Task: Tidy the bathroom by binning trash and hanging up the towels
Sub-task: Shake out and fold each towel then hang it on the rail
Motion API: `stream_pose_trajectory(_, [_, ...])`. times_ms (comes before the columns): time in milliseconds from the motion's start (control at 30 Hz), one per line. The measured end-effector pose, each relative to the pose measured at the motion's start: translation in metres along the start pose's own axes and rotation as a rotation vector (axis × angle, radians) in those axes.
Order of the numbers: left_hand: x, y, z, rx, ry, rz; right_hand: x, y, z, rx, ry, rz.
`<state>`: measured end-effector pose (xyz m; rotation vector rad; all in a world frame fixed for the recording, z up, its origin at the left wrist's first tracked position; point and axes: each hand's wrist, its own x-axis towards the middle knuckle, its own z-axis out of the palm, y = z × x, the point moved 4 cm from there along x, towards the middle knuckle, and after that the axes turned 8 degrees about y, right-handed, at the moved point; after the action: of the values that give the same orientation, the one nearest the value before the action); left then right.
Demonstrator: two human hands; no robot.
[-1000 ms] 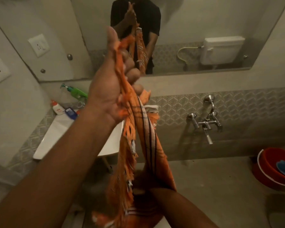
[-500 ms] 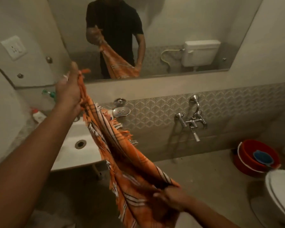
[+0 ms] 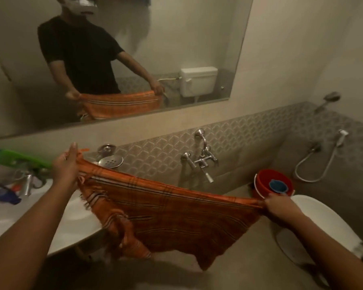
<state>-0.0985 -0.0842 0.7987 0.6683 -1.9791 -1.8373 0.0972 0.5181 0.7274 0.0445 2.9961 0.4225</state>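
Towel (image 3: 172, 212) now stretched wide, level

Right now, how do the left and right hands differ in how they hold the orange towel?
The left hand grips a fringed corner, higher up and over the sink; the right hand pinches the opposite end, lower down, near the red bucket. The left hand's thumb points upward; the right hand's fingers curl tight. Both hold the orange towel stretched out along its top edge.
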Motion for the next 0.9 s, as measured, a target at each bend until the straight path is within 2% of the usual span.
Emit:
stream_pose_trajectory(167, [-0.022,-0.006,0.029,0.089,-0.19,0.029,-0.013,0.034,-0.028,-0.046,0.045,0.255])
stream_pose_trajectory(333, [-0.057,0.012,0.056,0.187,-0.429,0.25,-0.027,0.068,-0.044,-0.099,0.144,0.46])
stream_pose_trajectory(400, [-0.059,0.021,0.058,0.344,-0.565,0.432,-0.031,0.078,-0.05,-0.139,0.184,0.512])
stream_pose_trajectory(467, [-0.065,0.027,0.059,0.518,-0.775,0.515,-0.036,0.086,-0.051,-0.15,0.174,0.563])
stream_pose_trajectory(533, [-0.068,0.028,0.06,0.672,-0.916,0.589,-0.039,0.093,-0.048,-0.142,0.148,0.616])
stream_pose_trajectory(600, [-0.068,0.027,0.063,0.759,-0.931,0.717,-0.04,0.099,-0.045,-0.134,0.152,0.66])
stream_pose_trajectory(667, [-0.064,0.022,0.064,0.75,-0.923,0.786,-0.038,0.102,-0.039,-0.028,0.179,0.711])
stream_pose_trajectory(833, [-0.037,0.001,0.053,0.76,-0.774,0.717,-0.03,0.116,-0.017,0.283,0.255,0.887])
stream_pose_trajectory(900, [-0.034,-0.001,0.048,0.739,-0.672,0.696,-0.025,0.121,-0.007,0.389,0.28,0.865])
